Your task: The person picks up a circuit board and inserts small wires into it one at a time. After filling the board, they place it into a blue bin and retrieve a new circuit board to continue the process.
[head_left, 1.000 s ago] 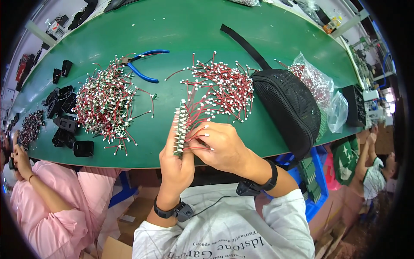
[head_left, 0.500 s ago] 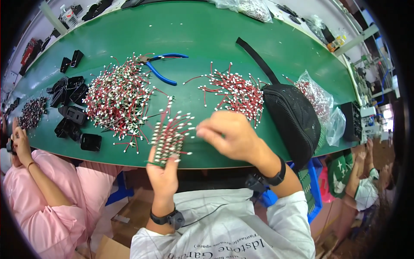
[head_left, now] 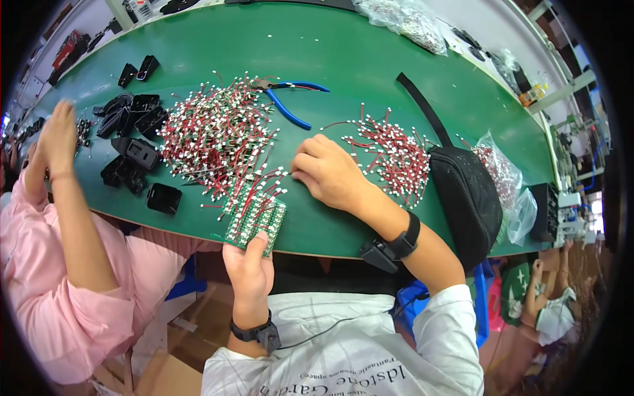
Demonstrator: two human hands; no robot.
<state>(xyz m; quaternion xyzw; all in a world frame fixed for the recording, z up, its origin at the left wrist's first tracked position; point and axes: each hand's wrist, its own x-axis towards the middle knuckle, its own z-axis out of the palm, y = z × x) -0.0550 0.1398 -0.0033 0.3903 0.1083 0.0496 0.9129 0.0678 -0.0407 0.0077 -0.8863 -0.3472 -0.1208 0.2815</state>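
My left hand (head_left: 249,267) grips the near end of a green circuit board panel (head_left: 254,224), thumb on its face. Rows of small white parts and red wires with white connectors cover the panel. Its far end meets the large pile of wired boards (head_left: 214,142). Right of the panel, my right hand (head_left: 329,173) is closed, fingers curled in above the green table; what they hold, if anything, is hidden. A smaller pile of red wires with white connectors (head_left: 396,162) lies beyond it to the right.
Blue-handled pliers (head_left: 290,112) lie behind the large pile. A black mesh pouch (head_left: 465,198) with a strap stands at right, beside a plastic bag of wires (head_left: 495,168). Black plastic housings (head_left: 142,152) lie at left, near a co-worker's arm (head_left: 63,152).
My view has swung left. The panel has moved against the large pile, and its wires lie flatter. My right hand has moved farther from me. The co-worker's hand has reached forward.
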